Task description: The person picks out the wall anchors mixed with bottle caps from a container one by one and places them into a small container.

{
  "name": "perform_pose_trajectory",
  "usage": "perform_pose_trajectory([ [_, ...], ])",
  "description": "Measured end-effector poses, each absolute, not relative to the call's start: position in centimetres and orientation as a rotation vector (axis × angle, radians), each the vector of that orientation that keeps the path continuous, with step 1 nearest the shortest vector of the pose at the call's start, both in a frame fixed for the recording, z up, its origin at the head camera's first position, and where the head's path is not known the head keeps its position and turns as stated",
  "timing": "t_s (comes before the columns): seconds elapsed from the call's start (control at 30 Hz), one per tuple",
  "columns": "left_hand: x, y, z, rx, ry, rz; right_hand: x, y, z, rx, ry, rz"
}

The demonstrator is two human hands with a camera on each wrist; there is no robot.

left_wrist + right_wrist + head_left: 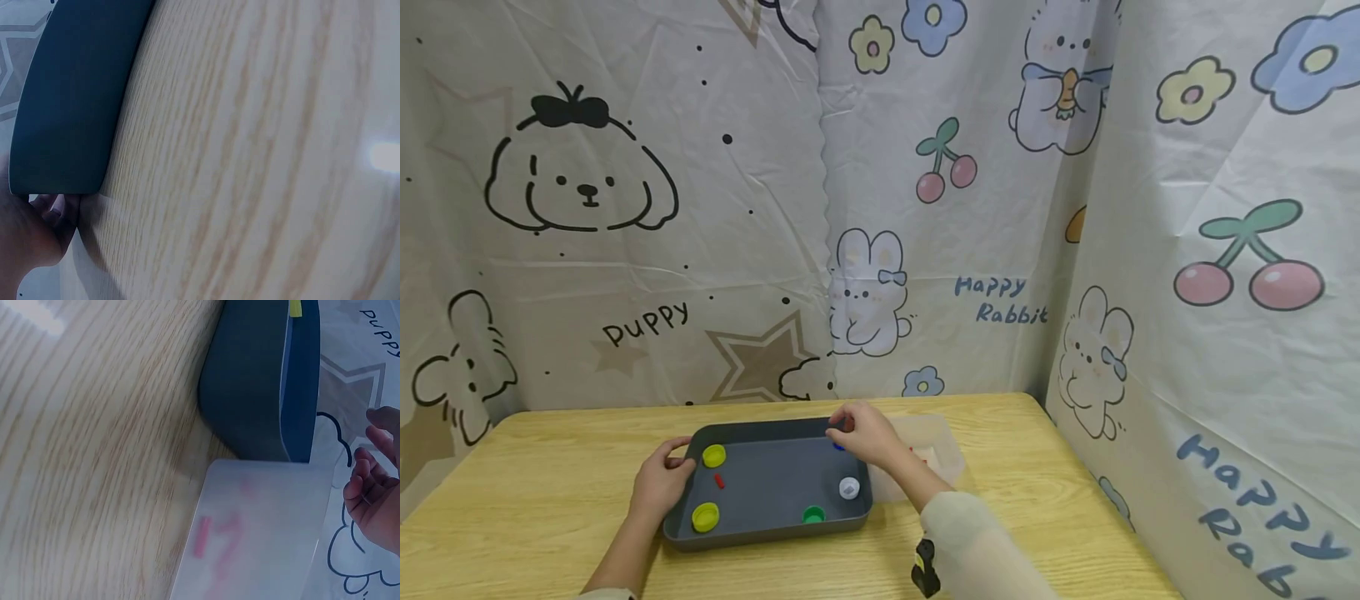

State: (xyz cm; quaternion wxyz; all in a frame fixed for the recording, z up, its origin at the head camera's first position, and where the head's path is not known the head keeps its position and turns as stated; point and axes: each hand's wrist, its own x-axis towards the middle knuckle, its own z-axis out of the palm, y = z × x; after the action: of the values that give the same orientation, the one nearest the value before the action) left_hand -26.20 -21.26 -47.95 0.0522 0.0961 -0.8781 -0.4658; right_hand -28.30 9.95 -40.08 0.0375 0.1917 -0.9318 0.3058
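Observation:
My left hand (660,481) grips the left edge of a dark grey tray (775,479), thumb at the rim. In the left wrist view its curled fingers (53,219) meet the end of the tray. Above the tray's far right corner, my right hand (867,435) hangs with bent fingers, close over a partly hidden blue cap (839,447). A dark reddish patch shows between its thumb and fingers; I cannot tell whether it is a held piece. Inside the tray lie yellow caps (705,517), a red stick (719,481), a white cap (849,488) and a green cap (813,515).
A translucent plastic box (951,442) with red pieces in it stands against the tray's right side. Both sit on a wood-grain table (1000,533). A printed curtain (760,208) hangs behind the table and along its right side.

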Motion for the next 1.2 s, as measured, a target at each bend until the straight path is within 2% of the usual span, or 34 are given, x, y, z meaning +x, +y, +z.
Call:
perform_pose_trajectory([
  [0.53,-26.2,-21.4,-48.0,0.280,-2.666,-1.411,-27.8,6.2,-40.6,0.756,-2.857,0.882],
  [1.2,-26.1,-21.4,-47.8,0.288,-2.659,-1.424,-26.5,2.0,-42.0,0.779,-2.926,0.877],
])
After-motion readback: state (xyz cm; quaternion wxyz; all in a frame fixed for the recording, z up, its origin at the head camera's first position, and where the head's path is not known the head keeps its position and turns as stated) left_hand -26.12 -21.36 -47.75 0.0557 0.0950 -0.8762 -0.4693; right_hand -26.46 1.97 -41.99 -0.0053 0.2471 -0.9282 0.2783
